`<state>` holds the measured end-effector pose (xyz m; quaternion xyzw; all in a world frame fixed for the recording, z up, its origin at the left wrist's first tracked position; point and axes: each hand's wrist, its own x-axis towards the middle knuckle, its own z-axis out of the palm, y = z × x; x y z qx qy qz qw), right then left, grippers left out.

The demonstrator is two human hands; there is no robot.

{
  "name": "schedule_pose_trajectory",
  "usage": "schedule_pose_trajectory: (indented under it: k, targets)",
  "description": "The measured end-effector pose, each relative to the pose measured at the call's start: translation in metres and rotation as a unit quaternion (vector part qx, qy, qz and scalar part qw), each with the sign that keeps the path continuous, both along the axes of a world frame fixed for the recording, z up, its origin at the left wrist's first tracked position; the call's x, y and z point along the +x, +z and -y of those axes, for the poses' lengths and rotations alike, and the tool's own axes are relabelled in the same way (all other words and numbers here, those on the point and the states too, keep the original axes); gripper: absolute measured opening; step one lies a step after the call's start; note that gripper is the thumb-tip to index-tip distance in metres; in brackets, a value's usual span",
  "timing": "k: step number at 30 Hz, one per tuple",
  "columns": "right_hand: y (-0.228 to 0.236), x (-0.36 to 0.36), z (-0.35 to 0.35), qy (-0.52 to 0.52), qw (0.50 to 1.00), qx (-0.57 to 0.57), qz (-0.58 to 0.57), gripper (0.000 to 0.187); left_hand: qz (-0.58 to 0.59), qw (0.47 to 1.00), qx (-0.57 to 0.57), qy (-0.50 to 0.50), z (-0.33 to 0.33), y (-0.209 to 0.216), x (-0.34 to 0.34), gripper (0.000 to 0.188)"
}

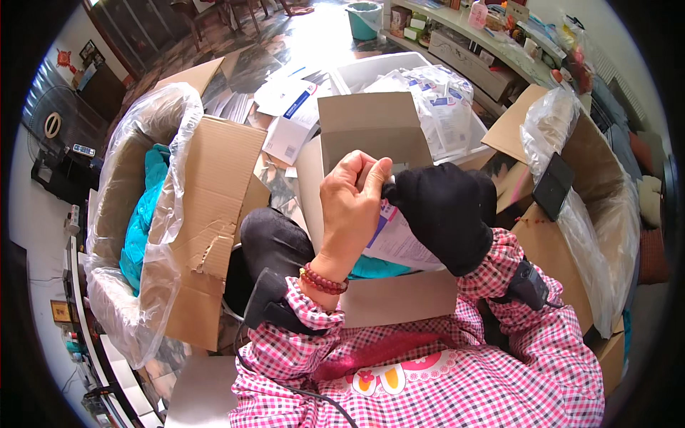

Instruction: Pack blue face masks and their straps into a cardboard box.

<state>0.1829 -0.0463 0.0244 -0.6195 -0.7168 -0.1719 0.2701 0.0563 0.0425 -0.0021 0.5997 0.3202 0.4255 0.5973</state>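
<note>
My bare left hand, with a red bead bracelet at its wrist, is closed in a pinch. Beside it, my right hand wears a black glove and is curled, its dark tip meeting the left thumb. What the two hands hold between them is hidden or too small to name. Under them stands an open cardboard box with its flaps raised. In it lie a white printed packet and something turquoise.
On the left, a plastic-lined carton holds turquoise cloth. Another lined carton stands at right, a black phone-like slab on its edge. Behind are a white bin of clear packets, printed papers and a green bucket.
</note>
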Motion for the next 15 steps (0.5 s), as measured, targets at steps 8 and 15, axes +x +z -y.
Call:
schedule_pose_trajectory:
  k: [8,15]
  targets:
    - [-0.002,0.018,-0.012,0.081,0.962,-0.096,-0.242,0.014,-0.042,0.995,0.084,-0.034,-0.003,-0.002,-0.016,0.028]
    - [-0.003,0.011,-0.021,0.105,0.965,-0.107,-0.216,0.016,-0.098,0.963,0.25,-0.02,-0.008,0.003,-0.022,0.025]
